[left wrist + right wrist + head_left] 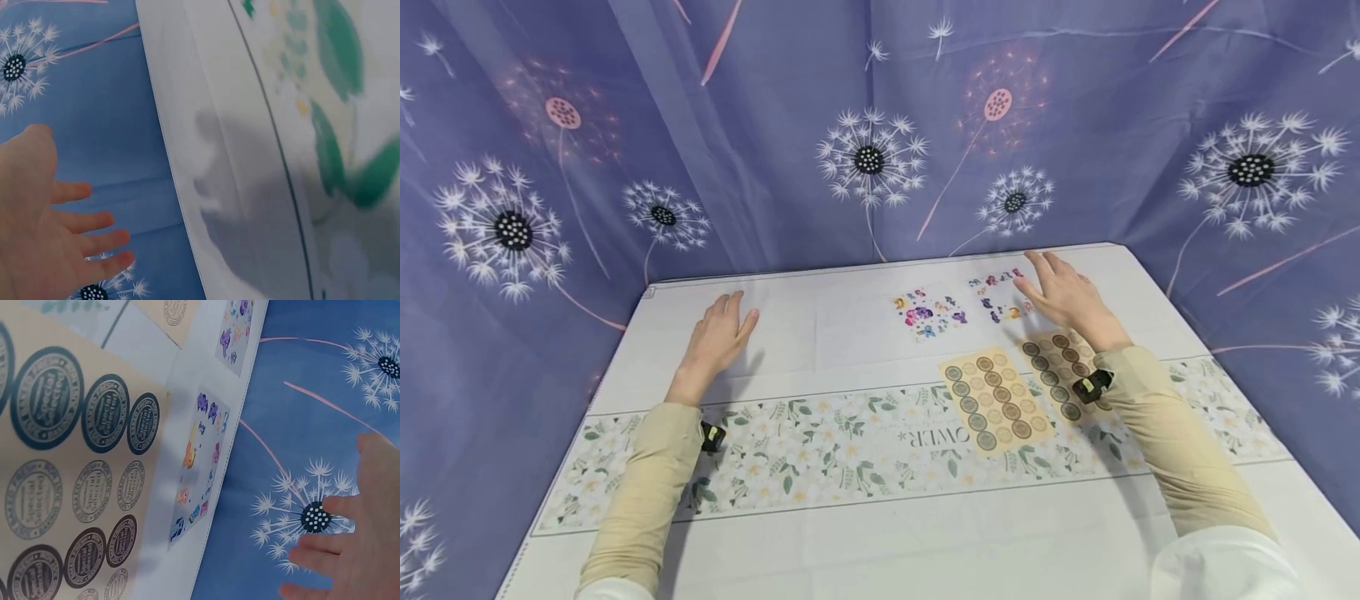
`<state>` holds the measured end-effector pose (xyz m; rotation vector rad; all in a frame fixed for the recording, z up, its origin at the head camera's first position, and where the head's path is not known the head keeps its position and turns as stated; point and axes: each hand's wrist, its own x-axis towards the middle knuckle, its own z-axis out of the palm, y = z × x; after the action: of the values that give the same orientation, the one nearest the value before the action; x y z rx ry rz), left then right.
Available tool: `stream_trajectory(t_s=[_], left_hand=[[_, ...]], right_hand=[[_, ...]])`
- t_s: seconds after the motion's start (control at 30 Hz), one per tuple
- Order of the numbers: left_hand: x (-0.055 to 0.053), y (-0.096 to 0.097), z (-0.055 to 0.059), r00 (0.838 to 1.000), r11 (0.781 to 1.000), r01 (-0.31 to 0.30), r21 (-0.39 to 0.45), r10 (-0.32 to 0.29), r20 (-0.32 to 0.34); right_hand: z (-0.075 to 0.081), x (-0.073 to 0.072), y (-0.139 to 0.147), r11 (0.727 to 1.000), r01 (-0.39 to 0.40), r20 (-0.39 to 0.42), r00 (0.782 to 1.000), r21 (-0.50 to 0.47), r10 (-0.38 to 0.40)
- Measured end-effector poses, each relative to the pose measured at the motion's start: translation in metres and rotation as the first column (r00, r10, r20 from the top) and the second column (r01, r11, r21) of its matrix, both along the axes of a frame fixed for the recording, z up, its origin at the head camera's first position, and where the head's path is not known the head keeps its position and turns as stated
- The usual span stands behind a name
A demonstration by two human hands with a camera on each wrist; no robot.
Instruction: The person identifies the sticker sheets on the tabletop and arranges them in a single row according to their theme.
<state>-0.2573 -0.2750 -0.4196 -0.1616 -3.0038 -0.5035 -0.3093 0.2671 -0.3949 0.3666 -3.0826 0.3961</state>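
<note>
My left hand hovers over the white left part of the table, fingers spread and holding nothing; its shadow falls on the cloth in the left wrist view. The right hand, also with fingers extended and nothing in them, is raised over the back right. Closest to it lies a clear sheet of colourful stickers, partly hidden behind the hand. A second colourful sticker sheet lies to its left. Nearer the front are two tan sheets of round stickers, the left sheet fully seen and the right sheet partly covered by my forearm.
A white tablecloth with a floral band covers the table. Purple curtains printed with dandelions hang behind the table and along both sides. Each wrist wears a small black camera.
</note>
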Motion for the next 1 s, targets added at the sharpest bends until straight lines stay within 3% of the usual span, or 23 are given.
stream_trajectory(t_s=[0.43,0.8,1.0], left_hand=[[-0.005,0.019,-0.005,0.995,0.990,0.015,0.143,-0.029,0.098],[-0.007,0.029,-0.005,0.995,0.968,0.033,0.248,-0.056,0.087],[-0.008,0.034,-0.006,0.995,0.957,0.018,0.290,-0.046,0.090]], right_hand=[[-0.004,-0.003,-0.007,0.999,-0.040,0.030,0.999,0.004,0.039],[-0.004,-0.007,-0.008,0.998,-0.057,0.021,0.998,-0.038,0.058],[-0.004,-0.010,-0.009,0.993,-0.084,-0.029,0.996,-0.087,0.082]])
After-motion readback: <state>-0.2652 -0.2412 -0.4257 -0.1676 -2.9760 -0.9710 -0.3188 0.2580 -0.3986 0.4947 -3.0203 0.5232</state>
